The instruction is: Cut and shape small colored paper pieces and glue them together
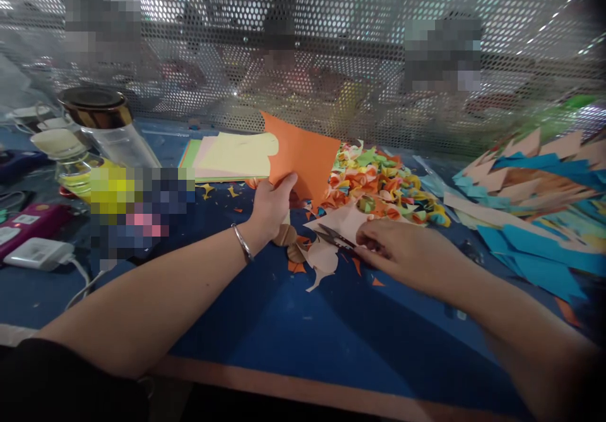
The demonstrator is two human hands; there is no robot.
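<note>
My left hand (274, 204) grips the lower edge of an orange sheet of paper (303, 154), held upright with the thumb across its face. A scalloped cut runs along the sheet's left side. My right hand (386, 242) is closed around a pair of scissors (335, 238), whose blades point left over pale pink paper scraps (322, 257). The scissors are apart from the orange sheet; their handles are mostly hidden in my fingers. Two brown round pieces (286, 235) lie below my left hand.
A stack of coloured paper (231, 160) lies behind my left hand. Small curled cuttings (379, 182) are heaped behind my right hand, with blue and peach offcuts (544, 245) at right. A jar (116, 132), a bottle (66, 163) and a white charger (35, 253) stand or lie left.
</note>
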